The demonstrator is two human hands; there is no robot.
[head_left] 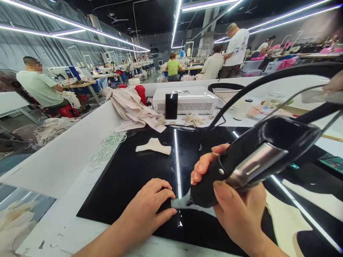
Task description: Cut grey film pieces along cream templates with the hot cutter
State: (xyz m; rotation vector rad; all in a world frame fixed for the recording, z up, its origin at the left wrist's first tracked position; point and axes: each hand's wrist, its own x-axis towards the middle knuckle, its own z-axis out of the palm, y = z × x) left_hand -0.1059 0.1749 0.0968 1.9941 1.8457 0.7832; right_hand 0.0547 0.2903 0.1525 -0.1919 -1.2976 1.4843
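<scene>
My right hand (238, 210) is wrapped round a black glue gun (249, 153) with a metal lever, the thumb lying beside the lever. A thick black hose runs from it to the upper right. Its dark nozzle points down at a thin, pale, greyish piece (197, 207) on the glossy black sheet (128, 185). My left hand (148, 203) rests at that piece's left end, fingertips and thumb spread apart and holding it down. Farther up the sheet lies a cream fabric cutout (154, 146). Larger cream pieces (288, 217) lie at the right, partly hidden by my right hand.
Behind the sheet stand a white vented box (184, 100), an upright phone (171, 106) and heaped beige fabric (134, 107). Tangled pale green cord (109, 144) lies at the left. White boards edge the table. Several people work at other tables beyond.
</scene>
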